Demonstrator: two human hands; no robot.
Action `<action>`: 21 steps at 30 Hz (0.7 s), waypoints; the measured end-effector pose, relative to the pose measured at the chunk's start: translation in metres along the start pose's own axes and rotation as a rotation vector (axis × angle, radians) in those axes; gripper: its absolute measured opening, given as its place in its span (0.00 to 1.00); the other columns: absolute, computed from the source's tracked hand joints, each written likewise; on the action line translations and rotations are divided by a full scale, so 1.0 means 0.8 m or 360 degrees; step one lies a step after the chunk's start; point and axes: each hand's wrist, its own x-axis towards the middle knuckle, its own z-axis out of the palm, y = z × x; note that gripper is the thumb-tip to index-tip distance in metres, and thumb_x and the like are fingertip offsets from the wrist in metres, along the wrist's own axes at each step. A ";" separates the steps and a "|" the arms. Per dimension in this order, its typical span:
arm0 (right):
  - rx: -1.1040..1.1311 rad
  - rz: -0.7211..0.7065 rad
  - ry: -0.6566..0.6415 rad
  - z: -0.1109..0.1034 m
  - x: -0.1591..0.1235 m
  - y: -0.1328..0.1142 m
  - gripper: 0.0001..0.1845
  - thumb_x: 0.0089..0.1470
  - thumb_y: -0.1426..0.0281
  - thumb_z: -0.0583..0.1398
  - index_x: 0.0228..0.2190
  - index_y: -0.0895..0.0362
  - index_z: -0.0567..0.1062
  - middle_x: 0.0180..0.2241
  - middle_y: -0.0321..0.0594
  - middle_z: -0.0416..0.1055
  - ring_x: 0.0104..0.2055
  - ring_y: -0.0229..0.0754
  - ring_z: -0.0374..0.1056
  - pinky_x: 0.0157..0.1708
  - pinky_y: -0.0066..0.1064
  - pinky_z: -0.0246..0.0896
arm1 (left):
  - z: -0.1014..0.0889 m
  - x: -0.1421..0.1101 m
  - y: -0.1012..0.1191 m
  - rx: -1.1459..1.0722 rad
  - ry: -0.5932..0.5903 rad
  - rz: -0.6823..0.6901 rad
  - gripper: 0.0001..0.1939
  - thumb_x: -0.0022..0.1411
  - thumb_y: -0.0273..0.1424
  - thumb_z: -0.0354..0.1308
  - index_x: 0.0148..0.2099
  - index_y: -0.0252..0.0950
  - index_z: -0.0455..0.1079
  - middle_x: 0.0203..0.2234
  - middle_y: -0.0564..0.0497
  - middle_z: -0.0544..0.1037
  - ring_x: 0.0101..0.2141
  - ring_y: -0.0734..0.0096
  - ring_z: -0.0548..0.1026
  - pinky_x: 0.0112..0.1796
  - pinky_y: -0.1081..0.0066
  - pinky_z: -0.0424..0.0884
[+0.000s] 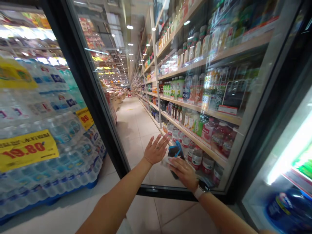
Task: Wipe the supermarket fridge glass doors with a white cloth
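The left hand spread its grip wide, empty, at the glass door. The right hand's grip lay open, nearly flat, over a pale cloth at the pane.

Water bottles, yellow sign

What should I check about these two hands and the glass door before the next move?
1. Glass door open: ok, it stands swung out from the lit cooler.
2. Left hand free: ok, fingers spread, holding nothing.
3. White cloth at the right hand: ok, partly under its fingers.
4. Left palm touching the glass: cannot tell.
5. Dark, blue-edged thing identified: cannot tell, too blurred.
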 end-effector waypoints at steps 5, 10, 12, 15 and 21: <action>0.0176 -0.0331 -0.0203 0.026 -0.022 -0.020 0.16 0.65 0.74 0.50 0.43 0.53 0.76 0.49 0.31 0.74 0.51 0.33 0.69 0.52 0.28 0.66 | -0.001 0.000 0.000 0.0015 -0.0031 0.0005 0.27 0.64 0.35 0.48 0.64 0.38 0.58 0.59 0.49 0.66 0.65 0.65 0.48 0.65 0.59 0.39; 0.0049 -0.0231 -0.0194 -0.002 0.011 0.009 0.18 0.64 0.75 0.50 0.50 0.51 0.72 0.54 0.34 0.70 0.60 0.37 0.61 0.58 0.34 0.60 | -0.002 0.000 -0.002 0.0027 -0.0036 0.0009 0.25 0.64 0.35 0.47 0.63 0.38 0.59 0.60 0.49 0.65 0.66 0.65 0.47 0.65 0.59 0.39; -0.0094 -0.0097 -0.0108 -0.025 0.028 0.028 0.20 0.63 0.77 0.50 0.52 0.50 0.71 0.56 0.35 0.69 0.62 0.38 0.58 0.61 0.37 0.55 | -0.001 0.001 -0.002 0.0031 -0.0039 0.0013 0.26 0.65 0.35 0.47 0.63 0.37 0.59 0.60 0.49 0.65 0.66 0.65 0.48 0.65 0.59 0.39; -0.0347 0.0162 0.0151 -0.060 0.045 0.061 0.22 0.60 0.78 0.53 0.52 0.48 0.72 0.55 0.37 0.70 0.62 0.42 0.57 0.63 0.42 0.50 | 0.000 0.000 -0.002 0.0017 -0.0053 0.0013 0.26 0.65 0.35 0.47 0.64 0.37 0.58 0.59 0.48 0.65 0.65 0.64 0.49 0.64 0.59 0.39; -0.0570 0.0787 0.1009 -0.110 0.050 0.123 0.28 0.55 0.82 0.49 0.54 0.52 0.71 0.57 0.43 0.65 0.64 0.53 0.55 0.60 0.56 0.51 | 0.001 -0.005 -0.001 -0.0012 -0.0106 -0.0008 0.28 0.65 0.35 0.47 0.66 0.38 0.55 0.60 0.48 0.65 0.65 0.63 0.51 0.64 0.58 0.39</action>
